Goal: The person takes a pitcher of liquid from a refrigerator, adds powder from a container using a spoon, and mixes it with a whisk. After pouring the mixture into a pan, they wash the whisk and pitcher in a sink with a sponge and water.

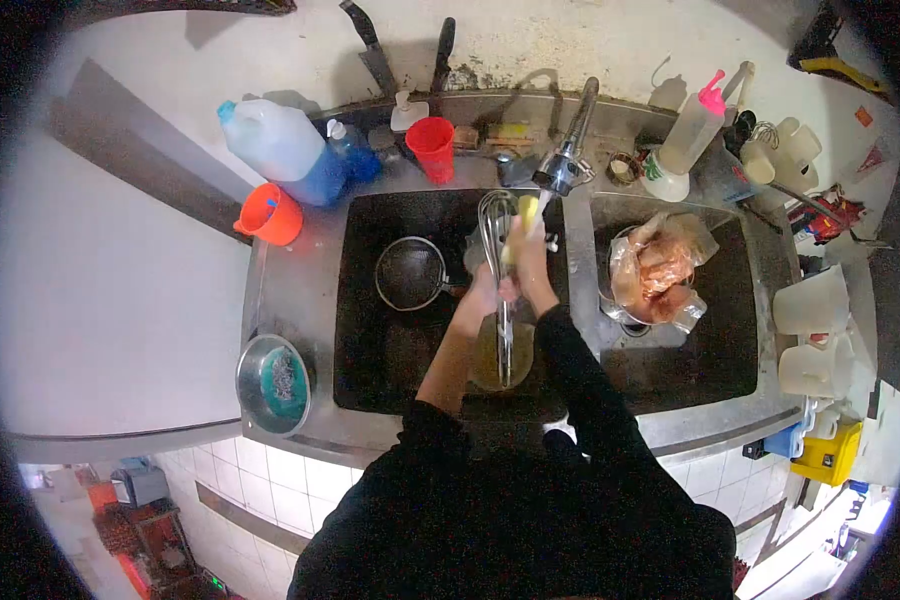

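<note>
Over the left sink basin [370,360], my left hand [482,293] is closed around the middle of a metal whisk [504,345]. The whisk's wire loops point toward the faucet [567,160] and its handle points toward me. My right hand [532,262] holds a yellow sponge [526,215] beside the wires, its fingers slightly blurred. Water runs from the faucet close to the sponge. Below the whisk handle lies a round, yellowish container [488,365], partly hidden. A strainer with a round rim [411,238] rests in the basin to the left.
The right basin [730,350] holds a bowl of plastic-wrapped meat [660,270]. Red cups [430,150], a blue-liquid jug [285,150] and a squeeze bottle [692,130] line the back. A metal bowl [245,385] with a scourer sits left. Two knives [368,50] hang behind.
</note>
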A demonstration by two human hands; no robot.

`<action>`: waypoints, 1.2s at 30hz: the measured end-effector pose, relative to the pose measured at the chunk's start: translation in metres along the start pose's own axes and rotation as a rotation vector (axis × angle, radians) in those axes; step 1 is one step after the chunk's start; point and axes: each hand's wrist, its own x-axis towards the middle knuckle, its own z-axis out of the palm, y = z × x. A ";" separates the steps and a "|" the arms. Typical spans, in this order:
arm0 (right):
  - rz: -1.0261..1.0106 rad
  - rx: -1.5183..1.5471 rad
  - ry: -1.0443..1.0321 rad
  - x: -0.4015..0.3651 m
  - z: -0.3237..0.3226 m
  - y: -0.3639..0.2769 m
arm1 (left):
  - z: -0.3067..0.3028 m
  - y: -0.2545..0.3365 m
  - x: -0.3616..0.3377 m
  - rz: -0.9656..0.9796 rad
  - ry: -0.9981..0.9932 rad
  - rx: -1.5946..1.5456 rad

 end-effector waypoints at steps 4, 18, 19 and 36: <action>0.235 -0.156 -0.150 0.012 -0.013 0.009 | -0.006 -0.007 -0.005 0.026 0.023 0.175; 0.024 -0.026 -0.429 0.035 -0.022 -0.012 | -0.028 -0.032 -0.020 -0.199 -0.093 0.207; 0.197 0.266 -0.382 0.040 -0.022 0.004 | -0.031 -0.033 -0.019 -0.198 -0.142 0.177; 0.557 0.318 -0.434 0.036 -0.028 -0.015 | -0.004 -0.018 -0.026 0.039 -0.329 0.382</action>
